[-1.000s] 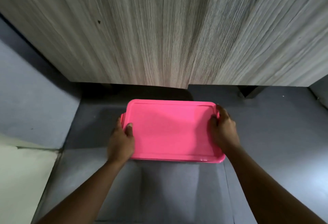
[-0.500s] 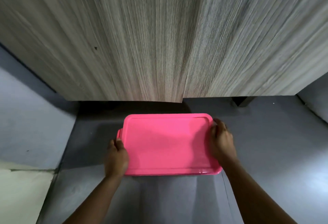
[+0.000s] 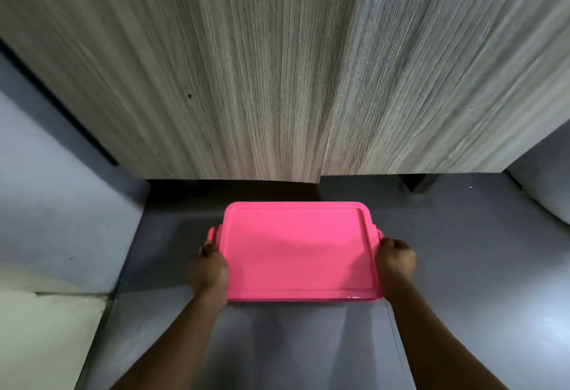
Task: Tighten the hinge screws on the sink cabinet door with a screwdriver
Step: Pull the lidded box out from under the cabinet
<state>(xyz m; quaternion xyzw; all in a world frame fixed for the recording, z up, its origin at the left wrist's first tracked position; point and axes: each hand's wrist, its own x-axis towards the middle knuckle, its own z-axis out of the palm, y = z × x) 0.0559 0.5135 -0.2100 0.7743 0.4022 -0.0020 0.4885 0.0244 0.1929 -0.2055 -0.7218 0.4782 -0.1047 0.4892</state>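
Just in front of the cabinet doors [image 3: 277,65], low over the floor [image 3: 478,281]: lidded box [image 3: 299,250]. Gripping its left end, left hand [image 3: 209,269]; gripping its right end, right hand [image 3: 396,261]. Behind, rightward, under the doors: cabinet leg [image 3: 416,184].

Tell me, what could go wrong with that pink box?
1. The left hand and right hand grip only the small side tabs of the box. One could slip, and the box might tip or drop onto the floor.
2. The box is right in front of the cabinet doors. It may block a door from swinging open, or get bumped.
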